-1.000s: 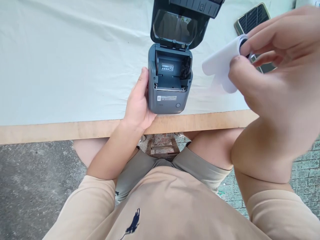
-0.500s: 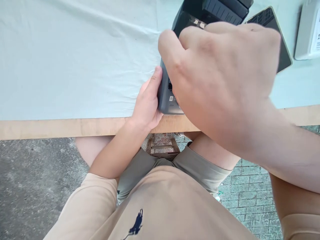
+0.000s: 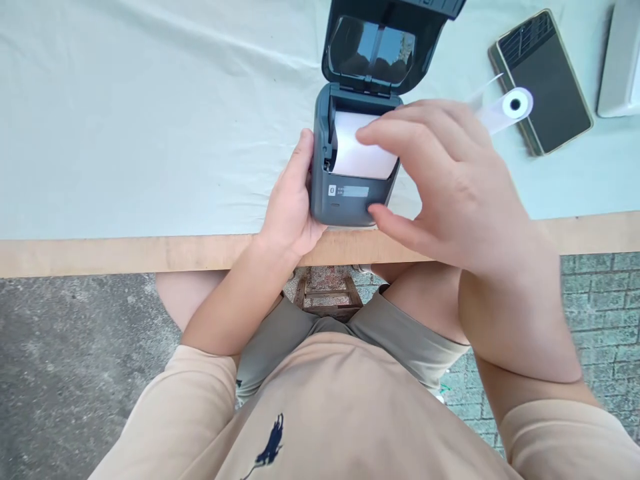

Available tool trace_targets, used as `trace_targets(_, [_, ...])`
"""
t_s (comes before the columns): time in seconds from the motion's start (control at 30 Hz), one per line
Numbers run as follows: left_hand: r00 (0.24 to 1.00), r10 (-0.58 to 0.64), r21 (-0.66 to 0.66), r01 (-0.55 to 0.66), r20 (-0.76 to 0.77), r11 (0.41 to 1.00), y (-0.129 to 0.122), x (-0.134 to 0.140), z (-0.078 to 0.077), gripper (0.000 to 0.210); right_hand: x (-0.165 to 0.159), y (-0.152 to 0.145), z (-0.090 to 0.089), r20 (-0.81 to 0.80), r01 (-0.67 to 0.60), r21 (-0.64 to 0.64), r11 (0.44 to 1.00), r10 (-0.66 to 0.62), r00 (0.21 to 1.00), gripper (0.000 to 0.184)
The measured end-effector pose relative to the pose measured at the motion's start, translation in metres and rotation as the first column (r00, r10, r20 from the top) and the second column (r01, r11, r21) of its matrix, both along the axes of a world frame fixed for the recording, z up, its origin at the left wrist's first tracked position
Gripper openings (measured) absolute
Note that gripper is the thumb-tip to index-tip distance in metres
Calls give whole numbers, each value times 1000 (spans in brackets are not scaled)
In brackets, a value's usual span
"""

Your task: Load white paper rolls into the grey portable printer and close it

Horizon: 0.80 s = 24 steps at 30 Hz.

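Observation:
A dark grey label printer (image 3: 345, 212) sits near the table's front edge, its black lid (image 3: 370, 50) swung up on the far side. White paper (image 3: 355, 150), apparently a roll, lies in its bay. My left hand (image 3: 293, 200) grips the printer's left side, thumb along the edge. My right hand (image 3: 445, 173) is over the right side with thumb and forefinger apart. The forefinger tip is over the paper and the thumb tip is at the front corner. Beyond its knuckles is a small white roll (image 3: 515, 105) with a dark core; whether my hidden fingers hold it I cannot tell.
A dark phone-like device (image 3: 553, 87) with a pale rim lies to the right, partly behind the white roll. Farther right stands a white box-like object (image 3: 620, 73), cut by the frame. Pale cloth (image 3: 150, 133) covers the table up to its wooden front edge (image 3: 100, 257).
My right hand has moved back and down from above the printer, and its closed fingers have spread. The lid, paper and small white roll have come into view. My left hand stays on the printer.

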State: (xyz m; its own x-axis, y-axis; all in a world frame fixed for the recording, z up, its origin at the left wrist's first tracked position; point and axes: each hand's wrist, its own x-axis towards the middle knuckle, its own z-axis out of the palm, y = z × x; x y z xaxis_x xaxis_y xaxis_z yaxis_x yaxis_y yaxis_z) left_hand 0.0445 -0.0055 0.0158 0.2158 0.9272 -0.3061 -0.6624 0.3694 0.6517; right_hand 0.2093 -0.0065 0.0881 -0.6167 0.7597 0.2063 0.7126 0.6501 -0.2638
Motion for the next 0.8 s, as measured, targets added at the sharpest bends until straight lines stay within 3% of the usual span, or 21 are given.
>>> trace_targets(0.13, [999, -7, 10, 7, 42, 1000, -1, 1, 1, 39, -1, 2, -20, -115, 85, 113, 990, -72, 991, 53])
trace_targets(0.4, [998, -4, 15, 5, -64, 1000, -1, 2, 1, 41, 14, 12, -31, -348, 18, 111, 994, 22, 937, 42])
trace_targets(0.63, [992, 1, 9, 1, -127, 1000, -3, 3, 1, 42, 7, 18, -41, -442, 121, 171, 978, -34, 896, 22])
trace_targets(0.8, [991, -12, 8, 13, -131, 1000, 0, 2, 3, 40, 1, 21, -51, -535, 63, 326, 943, 129, 835, 13])
